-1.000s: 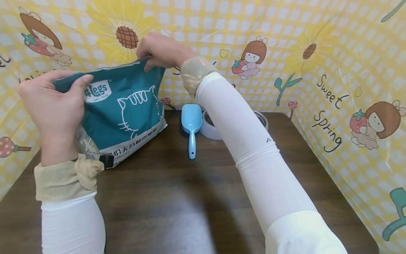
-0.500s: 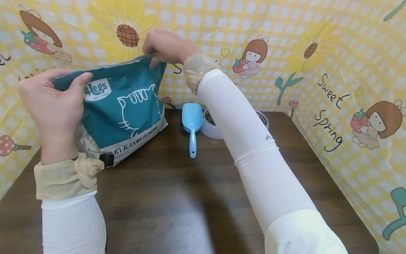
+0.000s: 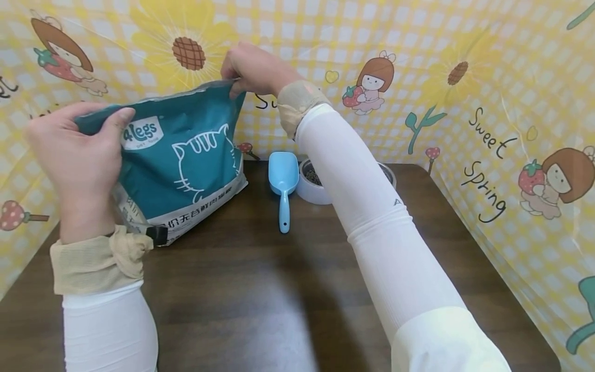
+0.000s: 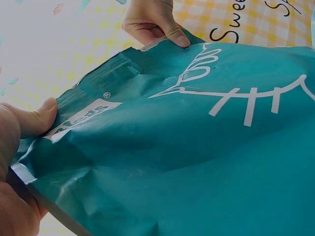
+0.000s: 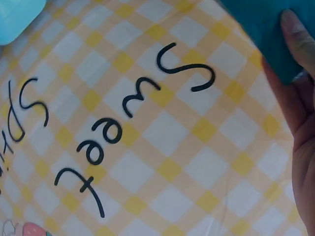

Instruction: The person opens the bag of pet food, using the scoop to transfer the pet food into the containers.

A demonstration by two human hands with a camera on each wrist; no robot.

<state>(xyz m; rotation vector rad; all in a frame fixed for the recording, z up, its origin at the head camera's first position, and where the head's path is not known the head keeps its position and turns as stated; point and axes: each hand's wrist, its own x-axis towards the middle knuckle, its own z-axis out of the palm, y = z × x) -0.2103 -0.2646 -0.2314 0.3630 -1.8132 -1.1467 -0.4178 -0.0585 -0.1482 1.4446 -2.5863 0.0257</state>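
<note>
A teal pet food bag (image 3: 186,155) with a white cat outline and a "4Legs" label stands at the back left of the table. My left hand (image 3: 81,150) grips its upper left corner, thumb on the front face. At the upper right corner, my right hand (image 3: 255,70) pinches the top edge between thumb and fingers. In the left wrist view the bag (image 4: 162,132) shows creases below its top edge, which is stretched between both hands. The right wrist view shows the thumb (image 5: 298,37) over the bag's corner. The inside of the bag is hidden.
A light blue scoop (image 3: 283,175) lies right of the bag, handle toward me. Beside it a double pet bowl (image 3: 313,194) holds dark kibble, partly hidden by my right sleeve. Yellow checked cloth (image 3: 307,31) walls the back and sides of the dark wooden table (image 3: 223,299).
My right hand has shifted slightly right with the bag's upper right corner, drawing the top edge straighter. The left hand keeps its place and grip.
</note>
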